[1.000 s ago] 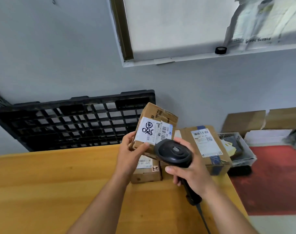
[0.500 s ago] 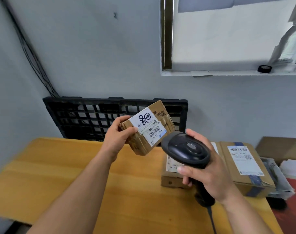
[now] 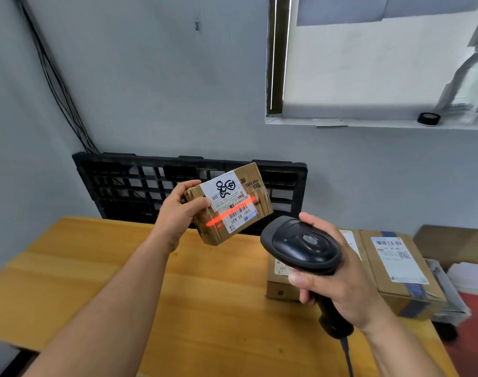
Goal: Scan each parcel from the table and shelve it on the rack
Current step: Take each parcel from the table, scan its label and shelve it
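The parcel (image 3: 232,205) is in the air over the yellow table (image 3: 205,295), your left hand (image 3: 178,210) curled round its end, and your right hand (image 3: 338,289) grips the black scanner (image 3: 300,244) near it. A black pallet (image 3: 140,183) leans on the grey wall (image 3: 150,91) behind, and a small box (image 3: 280,284) and a big box (image 3: 401,273) sit side by side on the table's right end. A pale bin (image 3: 450,292) past them is too blurry to see into.

One wide-angle view only, from the person's head, looking forward and down — near enough that the left hand (image 3: 182,210) and right hand (image 3: 338,289) fill the middle of the frame. It faces the far edge of the wooden tabletop (image 3: 218,308) and the grey wall (image 3: 164,91) behind it.
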### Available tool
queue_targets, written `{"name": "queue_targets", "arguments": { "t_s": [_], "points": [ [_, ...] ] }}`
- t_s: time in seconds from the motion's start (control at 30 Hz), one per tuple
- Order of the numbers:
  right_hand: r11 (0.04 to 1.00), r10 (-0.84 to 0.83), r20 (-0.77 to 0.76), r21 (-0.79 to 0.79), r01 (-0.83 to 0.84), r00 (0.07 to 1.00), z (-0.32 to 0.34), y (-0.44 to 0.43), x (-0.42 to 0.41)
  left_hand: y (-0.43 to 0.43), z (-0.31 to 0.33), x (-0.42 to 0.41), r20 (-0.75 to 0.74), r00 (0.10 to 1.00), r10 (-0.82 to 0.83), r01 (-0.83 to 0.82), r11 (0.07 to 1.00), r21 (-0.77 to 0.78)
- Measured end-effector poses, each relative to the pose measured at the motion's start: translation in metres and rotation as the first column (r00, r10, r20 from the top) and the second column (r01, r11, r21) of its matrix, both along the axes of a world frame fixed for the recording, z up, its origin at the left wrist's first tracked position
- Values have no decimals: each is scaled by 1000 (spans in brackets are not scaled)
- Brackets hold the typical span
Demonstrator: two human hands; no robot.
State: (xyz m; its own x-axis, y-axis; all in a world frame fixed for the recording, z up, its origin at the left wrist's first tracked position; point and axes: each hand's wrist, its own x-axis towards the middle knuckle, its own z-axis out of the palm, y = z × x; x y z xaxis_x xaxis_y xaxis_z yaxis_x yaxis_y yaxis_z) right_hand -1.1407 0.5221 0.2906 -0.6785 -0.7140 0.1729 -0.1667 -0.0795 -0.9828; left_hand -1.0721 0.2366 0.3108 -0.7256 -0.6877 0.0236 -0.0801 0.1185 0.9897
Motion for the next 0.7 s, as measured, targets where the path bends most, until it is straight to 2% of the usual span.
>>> {"name": "queue_targets", "arguments": {
  "t_s": [0.33, 0.7],
  "points": [
    [1000, -10, 8, 23, 10, 1000, 2, -3, 7, -4, -2, 6, -28, 1000, 9, -8, 1000, 23],
    [997, 58, 1, 44, -58, 998, 5, -37, 29, -41, -8, 43, -20, 999, 45, -45, 998, 34]
  ]
}}
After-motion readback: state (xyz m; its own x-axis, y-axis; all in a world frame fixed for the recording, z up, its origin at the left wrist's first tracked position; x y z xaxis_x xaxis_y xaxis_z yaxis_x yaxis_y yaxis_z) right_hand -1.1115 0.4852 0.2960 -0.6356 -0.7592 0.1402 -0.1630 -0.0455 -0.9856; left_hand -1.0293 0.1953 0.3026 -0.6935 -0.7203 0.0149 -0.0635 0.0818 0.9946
